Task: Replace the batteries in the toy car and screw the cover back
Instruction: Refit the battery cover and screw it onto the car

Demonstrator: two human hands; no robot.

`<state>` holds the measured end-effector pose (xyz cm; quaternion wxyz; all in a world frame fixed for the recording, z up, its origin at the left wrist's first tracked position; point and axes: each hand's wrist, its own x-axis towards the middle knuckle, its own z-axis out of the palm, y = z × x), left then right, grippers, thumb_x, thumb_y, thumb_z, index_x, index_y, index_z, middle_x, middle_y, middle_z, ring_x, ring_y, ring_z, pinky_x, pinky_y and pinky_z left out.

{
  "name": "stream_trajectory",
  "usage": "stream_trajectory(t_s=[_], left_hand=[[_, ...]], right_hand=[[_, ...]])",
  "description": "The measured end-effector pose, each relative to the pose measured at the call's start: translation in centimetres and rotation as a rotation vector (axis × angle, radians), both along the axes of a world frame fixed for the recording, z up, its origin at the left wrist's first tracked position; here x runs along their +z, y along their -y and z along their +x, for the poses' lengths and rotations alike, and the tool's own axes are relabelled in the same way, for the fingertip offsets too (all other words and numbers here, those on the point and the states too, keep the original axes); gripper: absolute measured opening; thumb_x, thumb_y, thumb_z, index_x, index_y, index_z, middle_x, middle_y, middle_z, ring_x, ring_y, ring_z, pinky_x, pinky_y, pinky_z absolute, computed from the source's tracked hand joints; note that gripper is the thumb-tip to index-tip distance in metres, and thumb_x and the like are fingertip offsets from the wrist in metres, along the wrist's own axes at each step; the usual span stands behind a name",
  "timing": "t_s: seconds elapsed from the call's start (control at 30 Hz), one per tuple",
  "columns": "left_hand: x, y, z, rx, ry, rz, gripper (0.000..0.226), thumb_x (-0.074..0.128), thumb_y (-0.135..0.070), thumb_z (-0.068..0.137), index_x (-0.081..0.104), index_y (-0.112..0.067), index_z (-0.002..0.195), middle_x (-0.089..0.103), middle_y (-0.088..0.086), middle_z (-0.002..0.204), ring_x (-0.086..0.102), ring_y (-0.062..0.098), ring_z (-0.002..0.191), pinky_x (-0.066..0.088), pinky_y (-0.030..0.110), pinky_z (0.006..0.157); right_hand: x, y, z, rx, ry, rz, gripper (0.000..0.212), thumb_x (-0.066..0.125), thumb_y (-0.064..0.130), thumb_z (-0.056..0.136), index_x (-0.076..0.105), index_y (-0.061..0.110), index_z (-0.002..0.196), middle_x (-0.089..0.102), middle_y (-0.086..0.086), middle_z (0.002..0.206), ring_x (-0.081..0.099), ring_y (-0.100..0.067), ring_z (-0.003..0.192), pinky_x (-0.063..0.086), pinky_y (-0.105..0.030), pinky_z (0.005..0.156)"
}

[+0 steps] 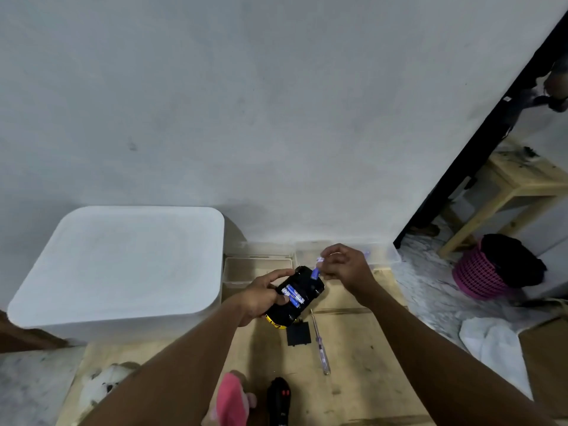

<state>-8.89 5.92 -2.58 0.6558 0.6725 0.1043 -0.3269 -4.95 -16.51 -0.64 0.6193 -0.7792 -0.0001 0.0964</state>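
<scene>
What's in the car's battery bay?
Blue batteries lie side by side in the car's open bay. The left hand's thumb covers part of it, so a free slot cannot be confirmed. The right hand pinches another battery.

A plain room in a home: bare grey wall (276, 103), marbled floor (424, 284), a wooden stool (519, 179), a pink basket (478, 276) holding dark clothes (510, 259), a white lidded storage box (123, 259).

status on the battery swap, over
Left hand grips upturned black-and-yellow toy car, blue batteries seated. Right hand pinches another blue battery. Black square cover, clear-handled screwdriver lie loose nearby.
</scene>
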Motion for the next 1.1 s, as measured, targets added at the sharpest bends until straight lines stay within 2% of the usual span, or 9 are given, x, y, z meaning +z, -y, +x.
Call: stream_trajectory(t_s=[0.17, 0.33, 0.43, 0.57, 0.7, 0.77, 0.83, 1.0, 1.1], left_hand=[[0.3, 0.0, -0.2, -0.021, -0.007, 0.014, 0.064, 0.055, 0.01, 0.088, 0.058, -0.036, 0.132, 0.067, 0.009, 0.11, 0.065, 0.025, 0.099, 0.056, 0.03, 0.075], [0.8, 0.0, -0.5, -0.032, -0.001, 0.02, 0.063, 0.055, 0.011, 0.088, 0.059, -0.039, 0.127, 0.07, 0.004, 0.101, 0.066, 0.023, 0.095, 0.056, 0.034, 0.081], [1.1, 0.1, -0.6, -0.031, 0.01, 0.015, 0.062, 0.053, 0.012, 0.089, 0.06, -0.037, 0.126, 0.069, 0.006, 0.1, 0.066, 0.021, 0.091, 0.056, 0.029, 0.073], [0.9, -0.1, -0.7, -0.04, 0.031, 0.03, 0.064, 0.055, 0.011, 0.087, 0.06, -0.036, 0.132, 0.069, 0.009, 0.112, 0.066, 0.025, 0.099, 0.057, 0.035, 0.083], [0.8, -0.2, -0.5, -0.058, 0.047, 0.044, 0.065, 0.056, 0.01, 0.087, 0.06, -0.037, 0.131, 0.069, 0.01, 0.115, 0.066, 0.025, 0.098, 0.056, 0.038, 0.088], [0.8, -0.3, -0.3, -0.081, 0.058, 0.065, 0.065, 0.057, 0.01, 0.086, 0.062, -0.037, 0.13, 0.069, 0.01, 0.115, 0.067, 0.025, 0.099, 0.057, 0.039, 0.089], [0.8, -0.4, -0.1, -0.109, 0.067, 0.096, 0.064, 0.059, 0.009, 0.085, 0.063, -0.037, 0.13, 0.069, 0.01, 0.116, 0.066, 0.026, 0.102, 0.057, 0.041, 0.092], [0.7, 0.0, -0.1, -0.164, 0.106, 0.133, 0.067, 0.058, 0.011, 0.083, 0.063, -0.036, 0.13, 0.068, 0.008, 0.114, 0.063, 0.021, 0.1, 0.053, 0.037, 0.097], [0.2, 0.2, 0.0, -0.176, 0.113, 0.136, 0.068, 0.06, 0.01, 0.081, 0.065, -0.042, 0.124, 0.068, 0.009, 0.12, 0.063, 0.024, 0.106, 0.052, 0.04, 0.1]], right_hand=[[-0.2, -2.1, -0.4, 0.276, 0.125, -0.307, 0.017, 0.079, -0.002, 0.076, 0.07, 0.005, 0.088, 0.071, 0.001, 0.07, 0.068, -0.007, 0.067, 0.054, -0.023, 0.062], [-0.2, -3.8, -0.9, 0.332, 0.173, -0.531, 0.017, 0.073, 0.003, 0.08, 0.069, 0.018, 0.085, 0.066, 0.002, 0.072, 0.057, 0.001, 0.058, 0.05, -0.024, 0.061], [-0.4, -4.1, -0.7, 0.324, 0.213, -0.617, 0.005, 0.074, 0.015, 0.084, 0.074, 0.019, 0.086, 0.065, 0.003, 0.087, 0.061, -0.009, 0.078, 0.052, -0.031, 0.073], [-0.4, -3.8, -0.6, 0.306, 0.241, -0.669, 0.006, 0.077, 0.023, 0.081, 0.078, 0.025, 0.087, 0.059, 0.012, 0.097, 0.056, -0.007, 0.095, 0.042, -0.027, 0.08], [-0.7, -3.4, -0.4, 0.275, 0.087, -0.509, 0.018, 0.078, 0.018, 0.081, 0.067, 0.028, 0.09, 0.059, 0.007, 0.111, 0.057, -0.013, 0.11, 0.049, -0.034, 0.09], [-0.6, -3.2, -0.1, 0.294, -0.08, -0.417, 0.031, 0.076, 0.016, 0.083, 0.057, 0.024, 0.106, 0.059, 0.002, 0.116, 0.059, -0.019, 0.111, 0.054, -0.033, 0.083], [-0.3, -3.1, 0.2, 0.342, -0.226, -0.391, 0.034, 0.074, 0.015, 0.086, 0.059, 0.02, 0.115, 0.062, -0.002, 0.118, 0.063, -0.021, 0.106, 0.056, -0.032, 0.078], [0.6, -3.1, 0.7, 0.381, -0.387, -0.432, 0.021, 0.068, 0.01, 0.087, 0.072, 0.011, 0.108, 0.072, -0.014, 0.109, 0.066, -0.023, 0.09, 0.051, -0.036, 0.074], [1.0, -3.2, 0.9, 0.393, -0.423, -0.495, 0.014, 0.066, 0.011, 0.085, 0.073, 0.018, 0.095, 0.072, -0.009, 0.099, 0.064, -0.023, 0.086, 0.046, -0.036, 0.072]])
